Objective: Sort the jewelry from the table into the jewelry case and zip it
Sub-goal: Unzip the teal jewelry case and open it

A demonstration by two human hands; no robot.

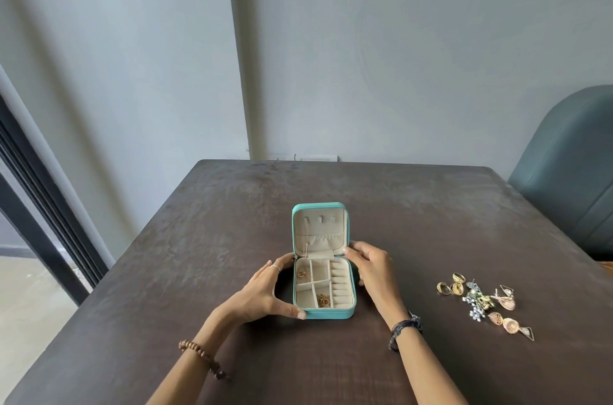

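**Case steadied with most jewelry still outside it**

The teal jewelry case [323, 288] was seen lying open near the middle of the dark surface [199, 238], its lid [320, 228] raised and tilted away from the viewer, hinge at the far side, opening facing the person. Its long axis, lid to front edge, ran roughly straight away from the viewer. The left hand [265, 291] was curved round the left wall, the thumb pressed against the near left corner and the fingers [282, 263] spread along the far left edge. The right hand [371, 272] was cupped against the right wall, its fingers touching the hinge corner; both hands were clamped lightly on the case and nothing else was held.

A thin chain [306, 250] hung in the lid, a few gold pieces [302, 274] lay in the far left compartment, and more [323, 300] in a near compartment. The ring rolls [341, 285] on the right appeared unfilled. A loose pile of jewelry [484, 305] lay well apart, to the right.

For the step in hand, the case would best be kept square and flat by one hand while the other was freed for the pile. Pieces would best be lifted singly, since the earrings looked tangled, with rings pressed into the rolls.
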